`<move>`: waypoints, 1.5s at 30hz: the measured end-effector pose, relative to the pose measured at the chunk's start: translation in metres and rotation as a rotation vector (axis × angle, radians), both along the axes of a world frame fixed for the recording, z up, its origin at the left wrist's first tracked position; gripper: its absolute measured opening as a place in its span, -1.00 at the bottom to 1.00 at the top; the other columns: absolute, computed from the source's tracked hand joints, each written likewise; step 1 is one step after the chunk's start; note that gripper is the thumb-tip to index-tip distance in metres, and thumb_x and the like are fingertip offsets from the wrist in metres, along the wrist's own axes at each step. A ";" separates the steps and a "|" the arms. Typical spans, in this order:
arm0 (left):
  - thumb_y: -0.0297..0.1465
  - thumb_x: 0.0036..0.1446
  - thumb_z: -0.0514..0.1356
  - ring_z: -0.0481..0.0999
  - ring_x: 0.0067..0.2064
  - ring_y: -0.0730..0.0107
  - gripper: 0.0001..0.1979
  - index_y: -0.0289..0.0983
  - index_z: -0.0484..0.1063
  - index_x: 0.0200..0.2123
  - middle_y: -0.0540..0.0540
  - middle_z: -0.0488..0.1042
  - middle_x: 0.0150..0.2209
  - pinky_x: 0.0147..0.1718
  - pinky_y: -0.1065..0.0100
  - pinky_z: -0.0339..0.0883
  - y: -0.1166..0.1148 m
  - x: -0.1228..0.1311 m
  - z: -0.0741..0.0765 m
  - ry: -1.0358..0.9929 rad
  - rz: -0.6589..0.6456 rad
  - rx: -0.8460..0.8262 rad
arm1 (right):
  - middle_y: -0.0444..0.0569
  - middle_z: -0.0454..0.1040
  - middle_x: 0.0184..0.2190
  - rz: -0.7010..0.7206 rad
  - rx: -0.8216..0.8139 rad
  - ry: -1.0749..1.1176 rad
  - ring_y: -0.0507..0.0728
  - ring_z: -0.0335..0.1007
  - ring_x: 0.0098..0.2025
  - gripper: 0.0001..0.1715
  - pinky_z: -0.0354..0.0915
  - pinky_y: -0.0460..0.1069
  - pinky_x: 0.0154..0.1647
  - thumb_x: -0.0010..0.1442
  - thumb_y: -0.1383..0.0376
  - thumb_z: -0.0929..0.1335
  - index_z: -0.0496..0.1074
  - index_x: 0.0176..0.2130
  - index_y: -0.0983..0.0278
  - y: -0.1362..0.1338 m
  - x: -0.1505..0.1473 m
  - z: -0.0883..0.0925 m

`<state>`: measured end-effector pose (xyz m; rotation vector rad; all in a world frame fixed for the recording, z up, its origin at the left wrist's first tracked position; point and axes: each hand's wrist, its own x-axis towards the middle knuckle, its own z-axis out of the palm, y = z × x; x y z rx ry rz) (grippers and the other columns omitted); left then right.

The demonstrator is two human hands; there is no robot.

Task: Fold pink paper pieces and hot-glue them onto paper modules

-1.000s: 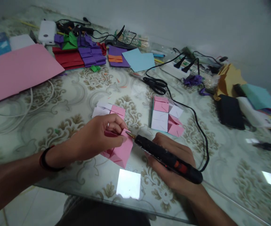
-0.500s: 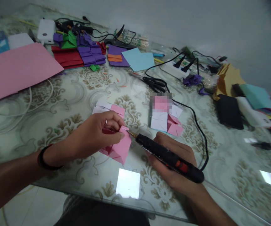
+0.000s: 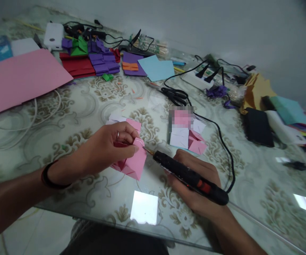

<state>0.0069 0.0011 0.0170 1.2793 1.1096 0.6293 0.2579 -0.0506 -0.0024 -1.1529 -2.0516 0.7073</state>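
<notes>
My left hand (image 3: 113,141) pinches a folded pink paper piece (image 3: 135,163) between thumb and fingers, over the front middle of the table. A white line of glue runs along the piece's upper edge. My right hand (image 3: 198,177) is wrapped round a black hot glue gun (image 3: 187,175) with a red switch. Its metal nozzle points left and meets the paper's edge beside the glue. Just behind my left hand lie white and pink folded papers (image 3: 118,118), partly covered by it. Another group of white and pink folded papers (image 3: 179,136) lies beyond my right hand, partly blurred out.
A large pink sheet (image 3: 22,79) covers the table's left side. Purple folded papers (image 3: 103,63), red papers (image 3: 77,66) and light blue sheets (image 3: 157,67) lie at the back. Black scissors (image 3: 175,95) rest near a white power strip (image 3: 198,78). A black cord (image 3: 219,131) curves on the right.
The glue line on the pink paper has grown longer, toward its right corner. The paper and my left hand have shifted slightly up; the nozzle stays at the edge.
</notes>
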 end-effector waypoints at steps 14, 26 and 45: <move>-0.42 0.15 0.31 0.33 -0.51 0.58 -0.90 -0.23 0.48 -0.25 0.11 0.51 -0.45 -0.56 0.53 0.11 0.003 -0.005 -0.003 -0.023 0.016 0.052 | -0.21 0.17 -0.52 0.003 -0.012 0.007 0.01 0.15 -0.49 -0.68 0.05 -0.03 -0.48 0.21 0.49 0.36 0.17 -0.42 0.20 0.001 0.000 -0.003; -0.46 0.16 0.28 0.58 -0.24 0.41 -0.78 -0.24 0.59 -0.10 -0.01 0.63 -0.25 -0.37 0.50 0.35 0.006 -0.007 -0.001 -0.060 -0.012 0.127 | -0.18 0.31 -0.47 -0.077 -0.004 -0.039 0.03 0.27 -0.49 -0.75 0.13 -0.02 -0.47 0.22 0.48 0.38 0.28 -0.38 0.19 0.004 0.003 -0.007; -0.49 0.13 0.23 0.34 -0.49 0.54 -0.74 -0.23 0.58 -0.10 0.13 0.42 -0.50 -0.54 0.52 0.11 0.001 -0.002 -0.007 0.098 -0.043 0.137 | -0.14 0.32 -0.51 0.033 0.006 0.020 0.07 0.24 -0.47 -0.79 0.16 0.00 -0.45 0.24 0.44 0.35 0.32 -0.41 0.20 0.004 -0.005 -0.005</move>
